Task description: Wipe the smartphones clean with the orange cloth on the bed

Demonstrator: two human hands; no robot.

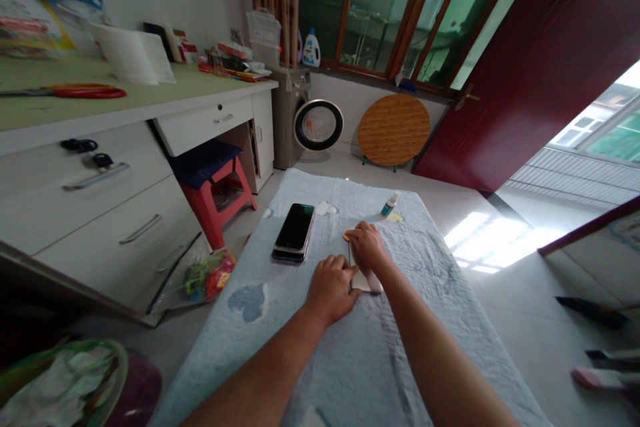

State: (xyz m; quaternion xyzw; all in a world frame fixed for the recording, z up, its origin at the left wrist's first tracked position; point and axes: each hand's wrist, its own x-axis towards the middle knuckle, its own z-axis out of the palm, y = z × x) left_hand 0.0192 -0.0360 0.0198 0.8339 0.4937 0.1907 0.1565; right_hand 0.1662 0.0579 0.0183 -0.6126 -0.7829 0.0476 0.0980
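Centrally placed on the cloth-covered table (425, 267), between and beneath 2 bare hands: 1 pale flat item (367, 282), lying flat, partly hidden by fingers and forearm. Left hand (333, 287): fingers and thumb closed at the item's left side and near corner, holding it down. Right hand (369, 247): fingertips pinching 1 small orange piece (347, 235) at the item's far end. Handling, as judged: the step in hand looks like rubbing or pressing with the orange piece, best done with light, even pressure, short strokes along the length, and the piece kept flat so that no fingertip drags on the surface. Left hand best kept low on the edge, firm enough to stop sliding on the soft cloth, its fingers out of the stroke's path; a hard push could ruck the fabric or skew the item. Appearance: pale, near-white upper face, slim, seemingly rectangular, with a thin dark line along the left edge; exact identity and finish not legible under the hands. Adjacent stock: 2 phones (296, 227), stacked, the upper with a dark screen upward, to the left and apart; 1 small bottle (389, 205), white-topped with a blue label, beyond the right hand.
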